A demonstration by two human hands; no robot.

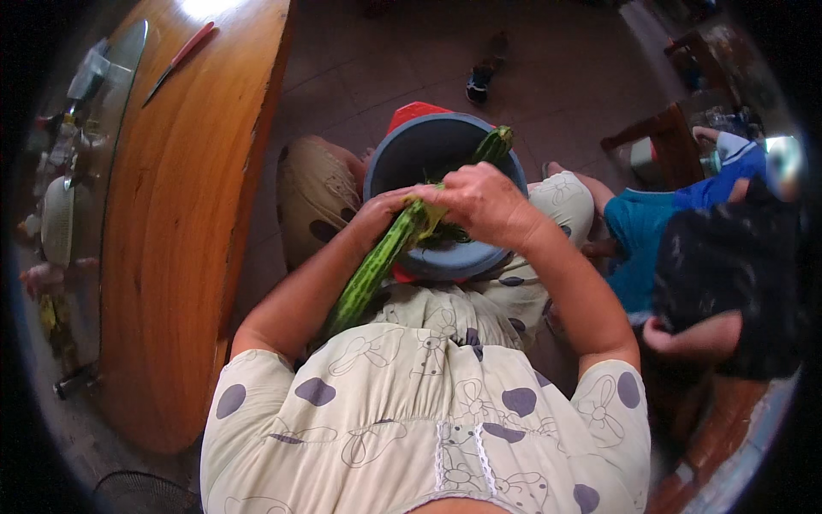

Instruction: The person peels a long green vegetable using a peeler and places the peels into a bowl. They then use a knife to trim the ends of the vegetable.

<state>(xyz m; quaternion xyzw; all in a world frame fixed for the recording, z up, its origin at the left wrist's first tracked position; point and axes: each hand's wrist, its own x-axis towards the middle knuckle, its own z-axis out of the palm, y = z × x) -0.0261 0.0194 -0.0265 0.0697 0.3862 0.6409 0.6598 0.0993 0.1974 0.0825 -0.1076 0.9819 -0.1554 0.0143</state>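
Observation:
A long green gourd with pale stripes (376, 270) slants from my lap up to the bucket. My left hand (388, 209) grips its upper end. The bent fingers of my right hand (485, 199) close on a yellow-green plant scrap (435, 215) at that end; what lies under them is hidden. A grey-blue bucket (401, 148) stands between my knees, below both hands. Green plant bits (453, 238) lie inside it. Beyond my right hand, another green gourd end with a stem (494, 144) leans at the bucket's rim. Whether both parts are one gourd, I cannot tell.
Something red (417, 110) shows around the bucket. To the left runs a wooden table (186, 225) with a red-handled knife (183, 54) on it. A person in teal shorts (632, 231) sits close on my right. One dark shoe (478, 83) lies on the tiled floor.

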